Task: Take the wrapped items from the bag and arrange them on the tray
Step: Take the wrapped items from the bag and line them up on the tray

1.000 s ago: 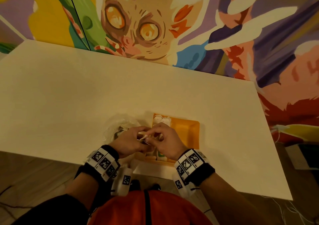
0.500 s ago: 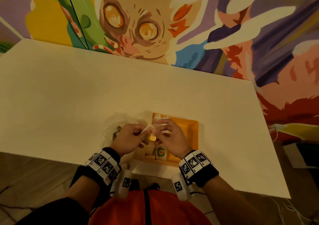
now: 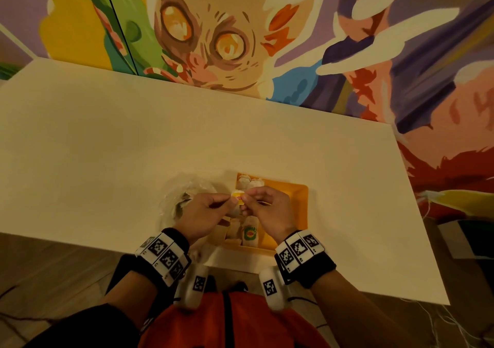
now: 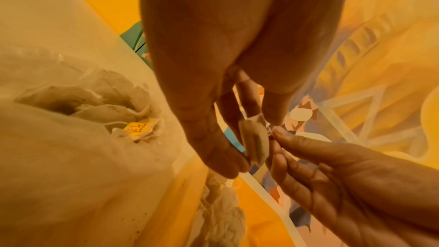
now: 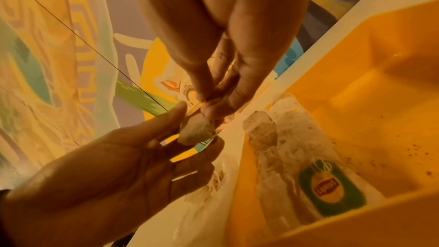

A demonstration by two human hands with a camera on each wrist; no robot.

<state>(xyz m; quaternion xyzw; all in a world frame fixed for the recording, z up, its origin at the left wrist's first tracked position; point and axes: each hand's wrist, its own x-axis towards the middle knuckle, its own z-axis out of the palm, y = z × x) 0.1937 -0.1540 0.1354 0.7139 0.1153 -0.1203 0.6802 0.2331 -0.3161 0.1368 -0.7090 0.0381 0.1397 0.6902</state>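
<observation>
Yellow plastic is what I'm seeing under both hands: the tray (image 3: 299,200) is sitting at the near edge of the white table (image 3: 107,147), with the clear bag (image 3: 184,190) just to its left. My left hand (image 3: 203,214) and right hand (image 3: 270,214) are pinching one tea bag (image 4: 255,143) together above the tray (its yellow tag (image 3: 238,197) is showing between the fingertips). Several more wrapped tea bags (image 5: 292,166) are already lying in the tray's left part.
</observation>
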